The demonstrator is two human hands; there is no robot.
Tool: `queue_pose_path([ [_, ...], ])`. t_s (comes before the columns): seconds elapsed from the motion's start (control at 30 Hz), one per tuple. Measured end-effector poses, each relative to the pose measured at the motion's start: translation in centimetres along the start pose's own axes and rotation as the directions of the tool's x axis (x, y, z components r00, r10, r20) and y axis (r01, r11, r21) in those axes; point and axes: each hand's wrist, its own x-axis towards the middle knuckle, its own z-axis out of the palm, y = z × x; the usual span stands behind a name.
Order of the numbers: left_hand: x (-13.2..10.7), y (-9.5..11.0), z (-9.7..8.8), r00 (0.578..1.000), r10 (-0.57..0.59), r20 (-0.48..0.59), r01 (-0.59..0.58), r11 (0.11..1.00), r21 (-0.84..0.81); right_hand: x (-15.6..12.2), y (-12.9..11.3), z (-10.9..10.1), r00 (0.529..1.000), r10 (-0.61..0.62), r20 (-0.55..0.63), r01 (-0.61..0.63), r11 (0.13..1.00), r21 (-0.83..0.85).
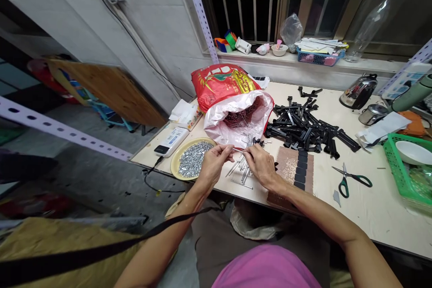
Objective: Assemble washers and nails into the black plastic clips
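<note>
My left hand [215, 162] and my right hand [261, 165] are both closed, fingertips pinched on a thin metal rod [237, 149] that spans the short gap between them. Under and between the hands lies a loose pile of similar metal rods [243, 168]. Close by my left hand is a yellow plate [174, 168] heaped with small silvery metal pieces [194, 159]. Just behind the hands, a red sack [222, 83] lies with its white mouth facing me and many thin rods inside. A brown board with a row of black squares [301, 166] is beside my right wrist.
A heap of black plastic parts [303, 126] lies to the right of the sack. Green-handled scissors [351, 177], a green basket [393, 166] and a kettle [359, 90] are farther right. A white power bank [173, 141] and tissue pack [185, 114] sit left.
</note>
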Motion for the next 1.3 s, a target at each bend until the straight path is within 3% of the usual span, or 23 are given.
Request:
queue_pose_path([
  [0.13, 0.2, 0.5, 0.7, 0.972, -0.202, 0.121, 0.222, 0.955, -0.194, 0.1, 0.7, -0.5, 0.998, -0.003, -0.058, 0.019, 0.959, 0.282],
  [0.23, 0.0, 0.3, 1.1, 0.958, -0.209, 0.194, 0.253, 0.938, -0.238, 0.1, 1.4, -0.8, 0.996, -0.008, -0.088, 0.049, 0.873, 0.486],
  [0.37, -0.6, -0.3, 2.1, 0.979, -0.069, 0.194, 0.112, 0.968, -0.223, 0.0, 1.7, -0.5, 0.995, 0.053, -0.085, 0.018, 0.739, 0.673],
  [0.5, -0.7, -0.6, 3.1, 0.989, 0.095, 0.111, -0.08, 0.988, -0.132, -0.1, 1.7, 0.8, 0.989, 0.14, -0.052, -0.042, 0.596, 0.802],
  [0.6, -0.6, -0.8, 3.7, 0.986, 0.16, 0.046, -0.155, 0.983, -0.094, -0.1, 1.5, 1.7, 0.984, 0.18, 0.007, -0.099, 0.509, 0.855],
  [0.67, -0.6, -1.0, 3.9, 0.982, 0.186, 0.023, -0.182, 0.976, -0.117, 0.0, 1.2, 1.6, 0.982, 0.191, -0.011, -0.093, 0.525, 0.846],
  [0.73, -0.6, -1.1, 3.8, 0.975, 0.222, -0.001, -0.22, 0.964, -0.152, 0.3, 0.9, 0.8, 0.978, 0.176, -0.111, -0.023, 0.621, 0.783],
  [0.83, -0.7, -1.1, 3.3, 0.965, 0.262, -0.033, -0.264, 0.957, -0.123, 1.2, 0.4, -1.2, 0.978, 0.046, -0.204, 0.094, 0.774, 0.626],
  [0.97, -0.5, -1.1, 2.4, 0.974, 0.226, -0.012, -0.226, 0.974, 0.014, 2.9, 0.1, -2.8, 0.993, -0.108, -0.054, 0.119, 0.804, 0.583],
  [1.07, -0.5, -0.9, 1.9, 0.978, 0.206, 0.035, -0.209, 0.973, 0.098, 4.0, 0.5, -2.8, 0.99, -0.078, 0.121, -0.029, 0.717, 0.697],
  [1.17, -0.7, -0.6, 1.4, 0.97, 0.227, 0.087, -0.24, 0.949, 0.203, 4.7, 0.9, -3.0, 0.94, -0.09, 0.328, -0.208, 0.61, 0.764],
  [1.3, -0.8, -0.1, 0.4, 0.935, 0.317, 0.158, -0.353, 0.862, 0.364, 5.5, 0.9, -4.0, 0.862, -0.184, 0.472, -0.298, 0.57, 0.766],
])
